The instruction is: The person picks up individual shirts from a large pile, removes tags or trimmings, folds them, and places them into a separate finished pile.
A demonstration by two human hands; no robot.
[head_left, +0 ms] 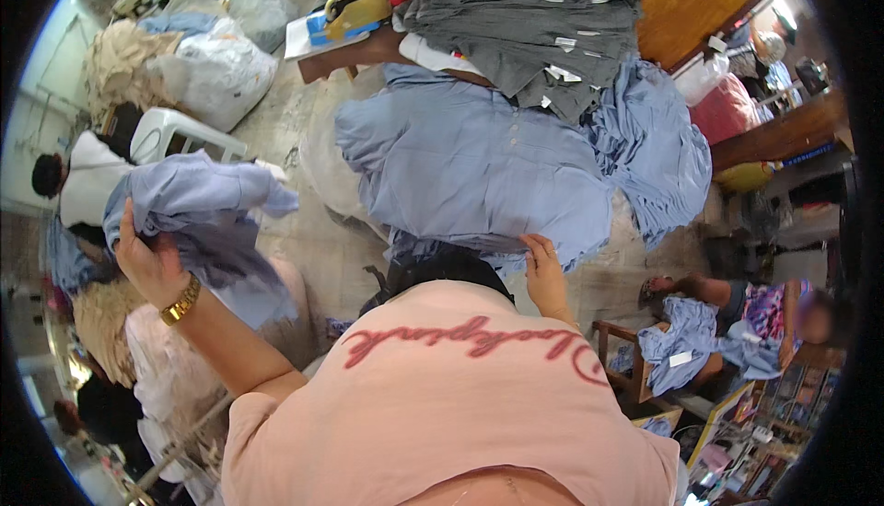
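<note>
My left hand point(150, 262), with a gold watch on the wrist, is out to the left and gripping a light blue garment point(198, 195). The cloth hangs from it in loose folds, and its lower part is blurred. In front of me a buttoned light blue shirt point(479, 151) lies spread out, with more blue cloth beneath it. At its near edge, toward the right, my right hand point(543, 262) has its thumb and fingers closed on the shirt's hem.
A tall stack of dark grey garments point(516, 23) with white tags lies beyond the shirt. Beside it are a tape dispenser point(357, 13) and a heap of blue garments point(654, 151). A white plastic stool point(180, 133) stands left. A person point(769, 322) sits at right with blue cloth.
</note>
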